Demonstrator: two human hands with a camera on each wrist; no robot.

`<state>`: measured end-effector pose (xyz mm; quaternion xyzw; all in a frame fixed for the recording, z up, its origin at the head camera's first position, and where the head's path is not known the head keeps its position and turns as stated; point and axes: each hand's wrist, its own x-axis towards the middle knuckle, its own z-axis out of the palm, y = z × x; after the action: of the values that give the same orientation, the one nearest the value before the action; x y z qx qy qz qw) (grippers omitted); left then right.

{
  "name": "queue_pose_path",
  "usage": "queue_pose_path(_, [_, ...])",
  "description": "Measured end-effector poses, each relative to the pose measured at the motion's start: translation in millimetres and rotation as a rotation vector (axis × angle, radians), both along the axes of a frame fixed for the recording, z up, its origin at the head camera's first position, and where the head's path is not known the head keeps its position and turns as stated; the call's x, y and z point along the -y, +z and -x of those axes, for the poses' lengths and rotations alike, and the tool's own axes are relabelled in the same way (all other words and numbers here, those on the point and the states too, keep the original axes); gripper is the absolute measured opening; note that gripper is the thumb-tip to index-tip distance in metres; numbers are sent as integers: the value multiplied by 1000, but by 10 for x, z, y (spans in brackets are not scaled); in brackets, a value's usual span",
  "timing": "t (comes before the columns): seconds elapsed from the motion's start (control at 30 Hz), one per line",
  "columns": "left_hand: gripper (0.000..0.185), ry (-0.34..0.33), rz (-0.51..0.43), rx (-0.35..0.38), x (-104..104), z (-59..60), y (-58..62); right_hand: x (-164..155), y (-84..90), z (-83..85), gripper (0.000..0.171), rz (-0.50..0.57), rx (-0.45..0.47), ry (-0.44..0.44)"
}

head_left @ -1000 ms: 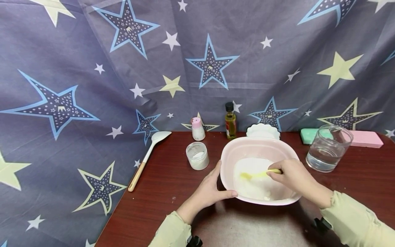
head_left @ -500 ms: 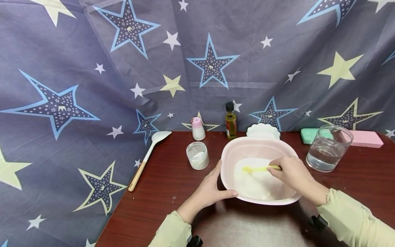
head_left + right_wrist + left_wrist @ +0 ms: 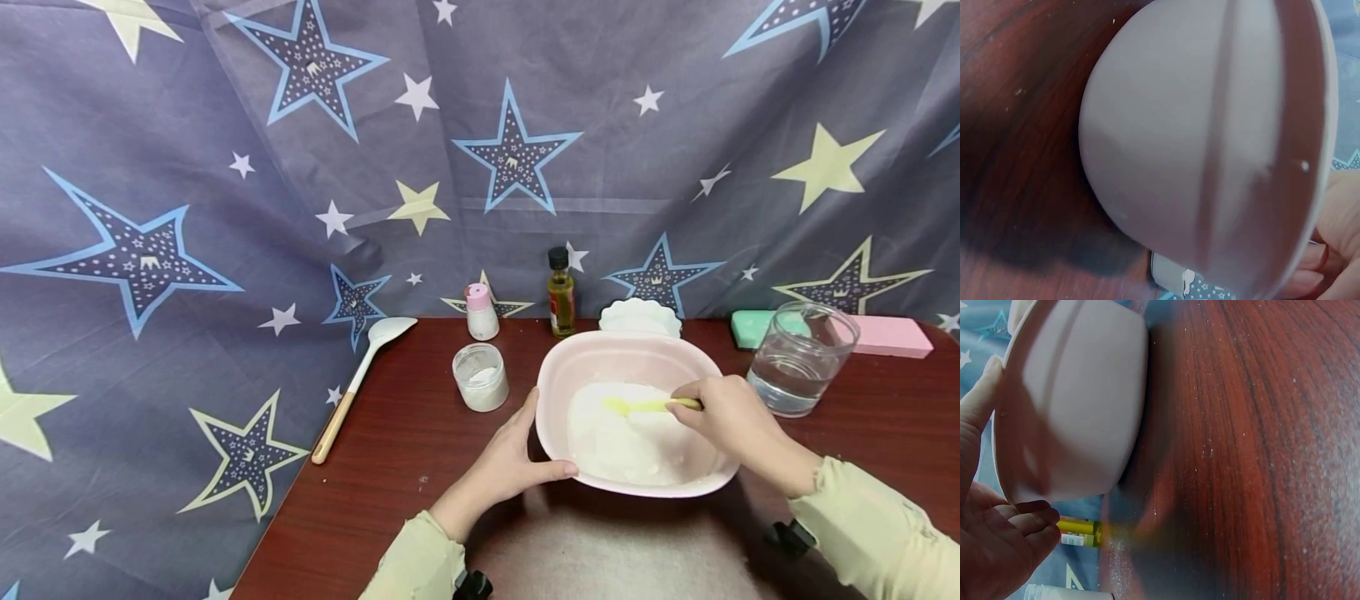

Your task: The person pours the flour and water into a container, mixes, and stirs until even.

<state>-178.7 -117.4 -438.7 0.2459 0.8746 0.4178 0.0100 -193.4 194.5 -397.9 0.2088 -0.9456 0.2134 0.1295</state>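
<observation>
On the table stands a pale pink basin [image 3: 558,375] with white powder [image 3: 611,454] spread over its bottom. My left hand [image 3: 506,462] grips its near left corner, thumb along the rim and fingers curled below it, as the left wrist view shows beside the basin wall [image 3: 1085,394]. Over the basin's right side, my right hand [image 3: 731,417] pinches the handle of a slim yellow utensil [image 3: 648,406]. Its blurred far end lies in the powder. From the right wrist view, the basin [image 3: 1160,125] hides the utensil, and the right hand [image 3: 1335,250] shows beyond the rim.
Behind the basin are an oil bottle [image 3: 561,296], a pink-capped shaker [image 3: 482,312] and a white scalloped dish [image 3: 640,317]. A jar of white powder [image 3: 481,379] and a long-handled ladle [image 3: 360,379] lie left. A glass of water [image 3: 798,362] and green and pink blocks [image 3: 888,336] are right.
The yellow utensil has shifted right and slightly away from me across the powder, with my right hand moving right. My left hand stays on the basin's corner.
</observation>
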Motion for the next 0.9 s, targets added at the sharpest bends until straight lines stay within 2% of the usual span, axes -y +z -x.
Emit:
queue_pose_path(0.37, [112, 1, 0, 3, 0, 4, -14, -144, 55, -13, 3, -8, 39, -11])
queue_pose_path(0.67, [112, 0, 6, -5, -1, 6, -20, -226, 117, -29, 4, -38, 76, -56])
queue_pose_path(0.9, [112, -3, 4, -13, 0, 10, -24, -291, 128, -26, 4, -52, 41, -78])
